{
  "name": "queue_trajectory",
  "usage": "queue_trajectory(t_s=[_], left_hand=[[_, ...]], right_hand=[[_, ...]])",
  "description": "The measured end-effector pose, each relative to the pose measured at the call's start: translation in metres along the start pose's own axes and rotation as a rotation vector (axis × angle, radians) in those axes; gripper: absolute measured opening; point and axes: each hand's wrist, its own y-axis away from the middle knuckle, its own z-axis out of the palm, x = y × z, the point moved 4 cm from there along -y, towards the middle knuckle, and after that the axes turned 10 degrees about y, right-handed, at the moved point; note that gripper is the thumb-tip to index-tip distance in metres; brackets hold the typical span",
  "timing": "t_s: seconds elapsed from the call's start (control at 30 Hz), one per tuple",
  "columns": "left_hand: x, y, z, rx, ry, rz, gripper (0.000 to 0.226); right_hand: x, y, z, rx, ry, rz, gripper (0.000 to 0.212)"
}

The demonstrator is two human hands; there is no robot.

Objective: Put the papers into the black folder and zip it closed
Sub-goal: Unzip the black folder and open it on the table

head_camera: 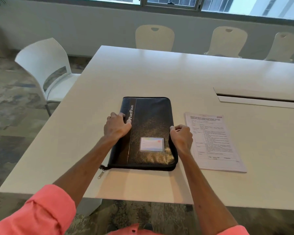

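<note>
On the white table [159,77], close to its near edge, a black folder [148,129] lies flat and closed, its long side running away from the person. A grey stripe with the word "PortFolio" runs along its left part, and a clear card pocket [152,144] sits on the cover between the two wrists.

The left hand [116,125] rests on the folder's left edge, fingers [121,115] curled over the spine with the tips pressed onto the stripe just beside the lettering, thumb alongside; it grips the edge rather than lifting it. The right hand [182,135] is at the right edge, fingers bent in and bunched together, thumb and forefinger meeting at the zipper line; whether they actually pinch a zip pull I cannot tell, since the knuckles hide it.

Below the left forearm, at the folder's near left corner, a zipper tail with a metal pull [100,173] trails out onto the table.

Just to the right of the right hand's knuckles, apart from the folder, a thin stack of printed papers [214,143] lies flat on the table, slightly angled. Both forearms come out of rolled coral-pink sleeves [46,212]. White chairs [47,68] stand around the table's far and left sides.
</note>
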Motion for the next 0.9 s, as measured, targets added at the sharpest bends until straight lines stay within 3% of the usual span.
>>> queue_trajectory(t_s=[0.23,0.37,0.53,0.63,0.77,0.9], left_hand=[[0.011,-0.007,-0.014,-0.008,-0.035,0.026,0.049],[0.041,-0.010,-0.045,0.060,0.171,0.270,0.040],[0.075,-0.008,-0.087,-0.015,0.431,0.499,0.055],[0.079,-0.005,-0.108,-0.056,0.509,0.473,0.061],[0.064,-0.010,-0.146,-0.022,0.542,0.412,0.052],[0.039,-0.020,-0.190,0.044,0.437,0.360,0.054]], right_hand=[[-0.024,-0.005,-0.020,-0.036,-0.158,-0.010,0.019],[-0.068,0.002,-0.043,-0.117,-0.475,-0.046,0.024],[-0.132,0.031,-0.043,-0.350,-0.890,-0.214,0.035],[-0.159,0.053,-0.029,-0.423,-0.907,-0.379,0.037],[-0.184,0.074,-0.006,-0.526,-0.872,-0.544,0.035],[-0.198,0.084,0.020,-0.620,-0.728,-0.617,0.038]])
